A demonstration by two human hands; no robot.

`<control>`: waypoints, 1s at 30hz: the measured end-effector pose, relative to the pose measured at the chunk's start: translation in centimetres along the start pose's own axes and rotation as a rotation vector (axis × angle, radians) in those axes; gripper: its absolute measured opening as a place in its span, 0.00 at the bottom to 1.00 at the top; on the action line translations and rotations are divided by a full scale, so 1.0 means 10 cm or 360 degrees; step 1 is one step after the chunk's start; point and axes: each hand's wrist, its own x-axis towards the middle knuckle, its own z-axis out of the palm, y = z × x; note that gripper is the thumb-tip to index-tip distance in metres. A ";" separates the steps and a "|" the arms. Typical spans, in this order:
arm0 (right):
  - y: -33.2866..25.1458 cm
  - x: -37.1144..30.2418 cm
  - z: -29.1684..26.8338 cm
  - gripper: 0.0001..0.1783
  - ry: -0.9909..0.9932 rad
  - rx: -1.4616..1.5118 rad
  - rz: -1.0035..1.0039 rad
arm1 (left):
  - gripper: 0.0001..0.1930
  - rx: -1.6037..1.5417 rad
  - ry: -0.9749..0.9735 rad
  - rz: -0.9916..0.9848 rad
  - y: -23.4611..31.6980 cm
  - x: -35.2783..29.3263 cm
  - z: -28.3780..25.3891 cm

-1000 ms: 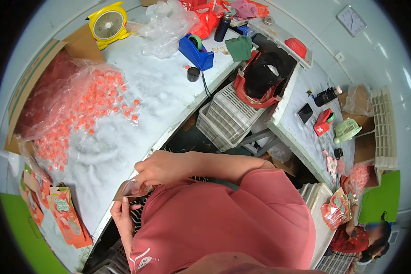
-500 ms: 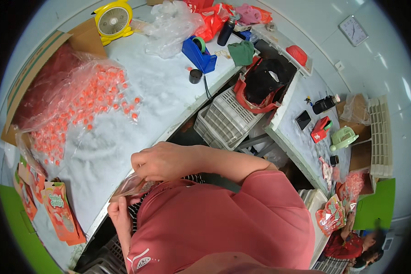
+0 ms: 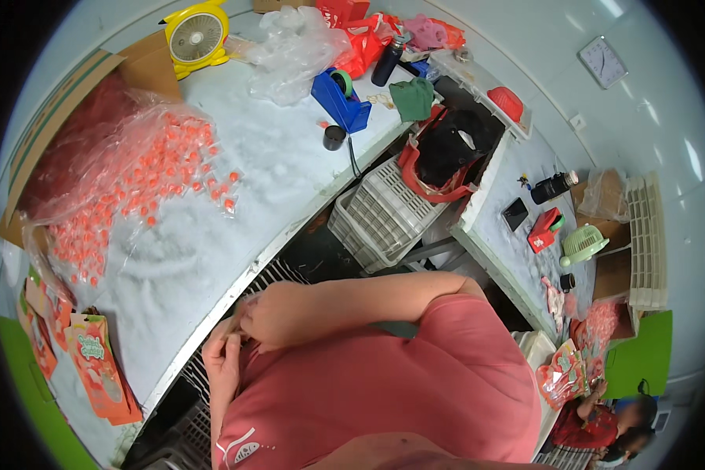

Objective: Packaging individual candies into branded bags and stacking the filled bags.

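Close against my body, just off the table's front edge, my right hand [image 3: 276, 315] is closed with bent fingers. My left hand [image 3: 222, 357] sits beside and below it, fingertips pinched. Between them is the plastic pouch seen half a second ago, now almost wholly hidden by my fingers. On the table nearest the hands lie flat orange printed pouches [image 3: 102, 368]. Farther off, many small orange-red pieces in clear wrappers [image 3: 164, 168] spill from a plastic-lined cardboard box [image 3: 35, 141].
A yellow fan [image 3: 197, 37], blue tape dispenser [image 3: 341, 102], black cup [image 3: 334, 138] and dark bottle [image 3: 387, 63] stand at the back. White crates [image 3: 384, 211] with a red bag [image 3: 439, 188] fill the gap between tables. A co-worker [image 3: 591, 423] sits at lower right.
Both hands have drawn in toward my body and off the table edge. The pouch, visible before as a clear sheet between them, is now mostly covered by the fingers.
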 end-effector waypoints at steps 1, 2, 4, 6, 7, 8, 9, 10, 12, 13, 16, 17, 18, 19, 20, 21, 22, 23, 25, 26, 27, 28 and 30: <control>0.01 0.04 0.08 0.18 -0.0147 -0.0093 -0.0081 | 0.15 0.0180 -0.0089 0.0208 0.05 0.04 0.04; 0.04 0.03 0.14 0.18 -0.0150 -0.0095 -0.0080 | 0.15 0.0177 -0.0088 0.0209 0.07 0.04 0.05; 0.04 0.06 0.13 0.15 -0.0076 -0.0108 -0.0154 | 0.16 0.0301 -0.0161 0.0308 0.09 0.04 0.04; 0.04 0.03 -0.05 0.17 -0.0100 -0.0056 -0.0119 | 0.16 0.0210 -0.0051 0.0141 0.01 -0.02 -0.03; 0.02 0.01 -0.14 0.20 -0.0121 0.0000 -0.0064 | 0.15 0.0030 -0.0035 0.0022 0.02 -0.03 -0.04; 0.02 0.02 -0.13 0.20 -0.0125 0.0000 -0.0068 | 0.15 -0.0151 -0.0020 -0.0097 0.04 -0.05 -0.05; 0.02 0.04 -0.10 0.20 -0.0161 -0.0089 -0.0086 | 0.15 -0.0167 0.0000 -0.0043 0.08 -0.04 -0.03; 0.02 0.06 -0.08 0.19 -0.0196 -0.0180 -0.0103 | 0.15 -0.0167 0.0002 -0.0042 0.08 -0.05 -0.03; 0.10 0.07 0.21 0.19 -0.0150 -0.0263 -0.0184 | 0.15 0.0194 -0.0129 0.0139 0.07 -0.02 -0.02; 0.10 0.10 0.23 0.18 -0.0119 -0.0341 -0.0284 | 0.15 0.0194 -0.0120 0.0143 0.06 -0.01 -0.02; 0.13 0.01 0.15 0.18 0.0112 -0.0214 -0.0302 | 0.15 0.0131 -0.0104 0.0087 0.03 -0.01 0.01; 0.10 0.01 0.11 0.18 0.0107 -0.0212 -0.0305 | 0.15 0.0006 -0.0027 0.0040 0.01 -0.01 0.02; 0.07 0.01 0.06 0.18 0.0056 -0.0116 -0.0202 | 0.16 -0.0120 0.0049 -0.0007 -0.01 -0.02 0.03; 0.05 0.00 0.03 0.17 0.0012 -0.0024 -0.0092 | 0.16 -0.0025 -0.0016 -0.0014 -0.01 0.00 0.01; 0.06 0.02 0.06 0.17 0.0014 -0.0026 -0.0088 | 0.16 -0.0025 -0.0020 -0.0012 -0.02 0.01 0.02; 0.08 0.07 0.13 0.17 -0.0152 -0.0147 -0.0091 | 0.17 0.0061 -0.0052 0.0082 -0.04 0.03 0.04; 0.08 0.11 0.15 0.16 -0.0320 -0.0270 -0.0100 | 0.17 0.0147 -0.0077 0.0177 -0.05 0.04 0.03; 0.11 0.09 0.15 0.16 -0.0318 -0.0272 -0.0102 | 0.17 0.0149 -0.0076 0.0178 -0.04 0.05 0.03; 0.17 -0.01 0.09 0.15 0.0180 -0.0028 -0.0245 | 0.17 -0.0206 -0.0014 -0.0063 0.03 0.04 0.03; 0.16 -0.03 0.06 0.15 0.0179 -0.0025 -0.0246 | 0.17 -0.0207 -0.0012 -0.0066 0.07 0.04 0.03; 0.15 -0.05 0.03 0.15 0.0198 0.0016 -0.0224 | 0.17 -0.0206 0.0000 -0.0085 0.11 0.05 0.03; 0.14 -0.06 0.01 0.15 0.0219 0.0056 -0.0204 | 0.17 -0.0203 0.0013 -0.0103 0.14 0.05 0.04; 0.22 -0.07 0.27 0.12 0.0303 -0.0043 -0.0248 | 0.17 -0.0174 -0.0071 -0.0116 0.14 0.06 0.06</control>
